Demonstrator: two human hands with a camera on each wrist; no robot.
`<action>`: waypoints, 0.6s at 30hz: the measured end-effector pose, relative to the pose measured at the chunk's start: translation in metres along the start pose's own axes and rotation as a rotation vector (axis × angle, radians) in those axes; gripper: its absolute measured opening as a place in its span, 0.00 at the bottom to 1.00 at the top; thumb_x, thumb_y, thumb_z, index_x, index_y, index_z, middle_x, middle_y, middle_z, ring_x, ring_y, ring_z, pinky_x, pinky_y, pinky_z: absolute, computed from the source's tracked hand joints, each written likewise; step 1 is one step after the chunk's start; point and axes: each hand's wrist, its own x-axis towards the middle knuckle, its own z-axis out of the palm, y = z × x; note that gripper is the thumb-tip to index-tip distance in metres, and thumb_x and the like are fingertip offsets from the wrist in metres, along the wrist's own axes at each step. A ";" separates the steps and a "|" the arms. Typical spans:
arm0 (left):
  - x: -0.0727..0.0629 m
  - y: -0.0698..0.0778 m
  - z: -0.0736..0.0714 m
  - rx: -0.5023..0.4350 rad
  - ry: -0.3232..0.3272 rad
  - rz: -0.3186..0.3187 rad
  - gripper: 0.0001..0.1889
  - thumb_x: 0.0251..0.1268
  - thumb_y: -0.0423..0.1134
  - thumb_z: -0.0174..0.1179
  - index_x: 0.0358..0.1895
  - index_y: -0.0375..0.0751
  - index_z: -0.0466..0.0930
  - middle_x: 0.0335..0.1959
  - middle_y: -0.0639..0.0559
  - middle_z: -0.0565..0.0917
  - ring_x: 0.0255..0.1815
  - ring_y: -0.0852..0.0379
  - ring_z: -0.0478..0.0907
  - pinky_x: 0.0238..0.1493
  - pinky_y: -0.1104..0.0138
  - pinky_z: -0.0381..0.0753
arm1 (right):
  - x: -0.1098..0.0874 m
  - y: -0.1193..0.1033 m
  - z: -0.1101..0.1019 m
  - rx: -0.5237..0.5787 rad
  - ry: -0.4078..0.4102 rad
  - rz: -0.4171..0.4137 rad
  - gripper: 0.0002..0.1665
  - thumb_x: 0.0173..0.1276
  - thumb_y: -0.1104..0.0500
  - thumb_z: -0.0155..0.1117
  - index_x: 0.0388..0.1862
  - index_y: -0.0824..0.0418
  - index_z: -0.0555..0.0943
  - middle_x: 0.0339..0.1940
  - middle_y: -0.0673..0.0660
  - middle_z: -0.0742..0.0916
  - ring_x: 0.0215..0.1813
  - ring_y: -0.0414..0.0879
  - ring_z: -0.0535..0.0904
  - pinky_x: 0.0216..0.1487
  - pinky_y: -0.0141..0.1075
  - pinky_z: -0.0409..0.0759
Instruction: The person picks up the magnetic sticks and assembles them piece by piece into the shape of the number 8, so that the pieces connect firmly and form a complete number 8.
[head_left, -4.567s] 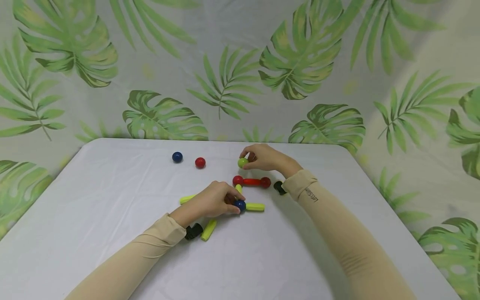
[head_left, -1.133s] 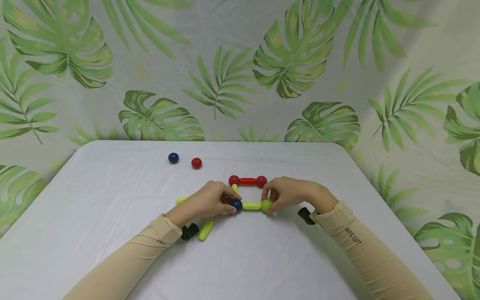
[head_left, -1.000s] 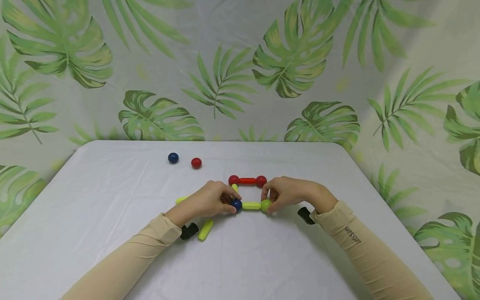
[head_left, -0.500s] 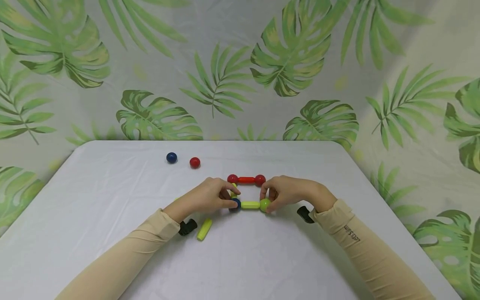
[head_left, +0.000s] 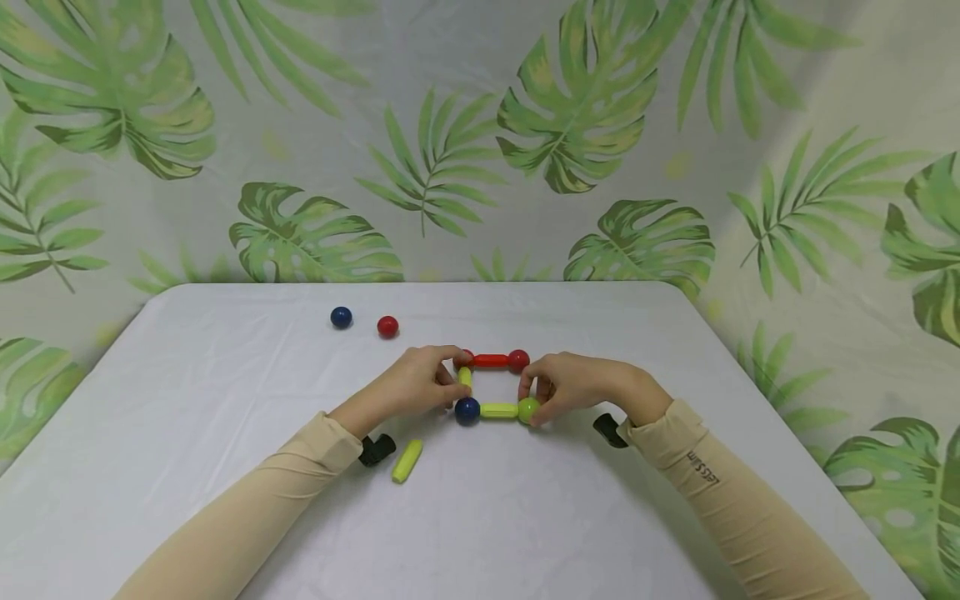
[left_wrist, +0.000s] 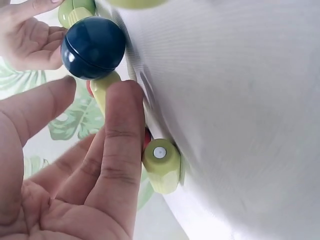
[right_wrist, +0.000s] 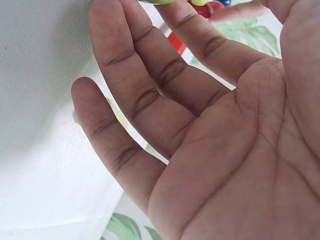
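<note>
My right hand (head_left: 577, 386) pinches a lime-green ball (head_left: 528, 410) between thumb and fingertips; a yellow-green rod (head_left: 498, 411) joins that ball to a dark blue ball (head_left: 467, 411). The left hand (head_left: 414, 385) has its fingers apart beside the blue ball, holding nothing. Its index finger reaches over a red ball (head_left: 462, 360), partly covering it. Between blue and red balls lies another yellow-green rod (head_left: 465, 380). A red rod (head_left: 491, 361) links the red ball to a second red ball (head_left: 518, 361). In the left wrist view, thumb and finger stand just off the blue ball (left_wrist: 93, 48).
A loose blue ball (head_left: 341, 317) and a loose red ball (head_left: 387, 327) lie toward the back of the white table (head_left: 585, 517). One yellow-green rod (head_left: 407, 462) lies in front of the left hand. Another rod (left_wrist: 162, 167), seen in the left wrist view, shows a silver end.
The right hand has brought the lime ball forward to the rod's end and keeps hold of it. My left hand has let go of the blue ball and moved back toward the red ball.
</note>
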 end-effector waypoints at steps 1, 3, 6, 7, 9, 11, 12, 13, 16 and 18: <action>0.001 0.000 0.000 0.001 0.008 -0.004 0.30 0.72 0.42 0.72 0.74 0.44 0.76 0.38 0.53 0.93 0.31 0.60 0.86 0.40 0.68 0.84 | 0.000 0.000 0.000 0.002 -0.001 0.002 0.16 0.66 0.53 0.81 0.49 0.53 0.85 0.35 0.51 0.87 0.38 0.41 0.80 0.43 0.35 0.78; 0.002 0.000 0.000 0.004 0.022 -0.015 0.32 0.72 0.42 0.72 0.76 0.43 0.74 0.37 0.53 0.93 0.31 0.61 0.87 0.41 0.68 0.84 | 0.000 0.001 0.000 -0.004 -0.002 -0.002 0.17 0.67 0.53 0.81 0.50 0.53 0.85 0.35 0.51 0.87 0.38 0.41 0.80 0.43 0.35 0.78; 0.004 0.002 0.000 0.024 0.038 -0.040 0.36 0.72 0.42 0.72 0.79 0.40 0.69 0.35 0.54 0.93 0.30 0.62 0.87 0.41 0.68 0.82 | 0.000 0.002 0.001 -0.012 -0.002 -0.010 0.17 0.67 0.53 0.81 0.51 0.53 0.85 0.36 0.51 0.87 0.38 0.41 0.80 0.43 0.35 0.78; 0.004 0.004 0.000 0.031 0.042 -0.051 0.37 0.72 0.43 0.72 0.80 0.39 0.68 0.34 0.54 0.93 0.29 0.61 0.86 0.41 0.68 0.81 | 0.001 0.002 0.001 -0.012 -0.001 -0.011 0.18 0.67 0.52 0.81 0.51 0.53 0.85 0.36 0.51 0.87 0.38 0.41 0.80 0.43 0.35 0.78; 0.005 0.006 -0.001 0.044 0.046 -0.069 0.39 0.72 0.43 0.72 0.81 0.37 0.66 0.33 0.54 0.92 0.28 0.61 0.86 0.41 0.67 0.81 | 0.001 0.003 0.001 -0.014 0.002 -0.018 0.18 0.67 0.53 0.81 0.51 0.53 0.85 0.36 0.51 0.87 0.38 0.41 0.80 0.43 0.35 0.78; 0.007 0.009 -0.001 0.054 0.053 -0.082 0.40 0.71 0.43 0.72 0.81 0.36 0.65 0.32 0.55 0.92 0.28 0.61 0.85 0.41 0.68 0.81 | 0.000 0.003 0.002 -0.009 0.007 -0.018 0.17 0.66 0.53 0.81 0.51 0.53 0.86 0.36 0.51 0.87 0.38 0.41 0.80 0.43 0.35 0.78; 0.007 0.009 0.000 0.057 0.056 -0.085 0.40 0.71 0.43 0.72 0.81 0.36 0.66 0.32 0.55 0.92 0.28 0.61 0.85 0.41 0.68 0.81 | 0.000 0.003 0.002 -0.005 0.010 -0.015 0.17 0.66 0.53 0.81 0.51 0.52 0.86 0.36 0.51 0.87 0.38 0.41 0.80 0.43 0.35 0.78; 0.008 0.010 0.000 0.059 0.058 -0.089 0.40 0.71 0.43 0.73 0.81 0.35 0.66 0.32 0.55 0.92 0.28 0.61 0.85 0.41 0.68 0.81 | 0.000 0.003 0.002 -0.006 0.012 -0.017 0.17 0.67 0.53 0.81 0.51 0.53 0.86 0.36 0.51 0.87 0.38 0.41 0.80 0.43 0.35 0.79; 0.010 0.011 0.001 0.062 0.063 -0.095 0.38 0.71 0.43 0.73 0.79 0.34 0.68 0.33 0.54 0.92 0.29 0.62 0.85 0.42 0.68 0.81 | -0.002 0.003 0.001 -0.002 0.016 -0.013 0.18 0.67 0.52 0.81 0.52 0.53 0.86 0.36 0.51 0.87 0.38 0.41 0.81 0.43 0.35 0.79; 0.012 0.011 0.002 0.060 0.062 -0.101 0.38 0.70 0.42 0.73 0.78 0.34 0.69 0.33 0.54 0.93 0.29 0.62 0.85 0.41 0.68 0.81 | -0.003 0.003 0.001 -0.001 0.018 -0.010 0.18 0.67 0.51 0.80 0.52 0.53 0.86 0.37 0.51 0.87 0.39 0.42 0.81 0.43 0.35 0.79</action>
